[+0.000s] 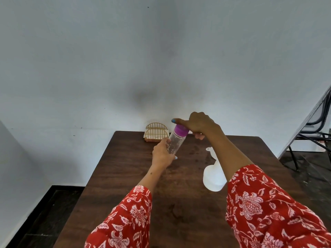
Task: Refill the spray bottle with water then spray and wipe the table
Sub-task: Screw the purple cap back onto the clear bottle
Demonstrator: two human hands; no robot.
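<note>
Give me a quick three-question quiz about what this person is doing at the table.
1. True or false: the purple cap is off the clear bottle.
2. Which hand is on the cap: A left, B right?
3. What white thing stands on the table beside the right arm?

Key: 1 false, it sits on the bottle, which the left hand holds. 2 B. 3 The spray bottle.

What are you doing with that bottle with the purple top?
A person holds a clear bottle tilted above the brown table. The left hand grips its body, and the right hand is wrapped around the purple cap. The white spray bottle stands on the table beside the right arm, untouched.
</note>
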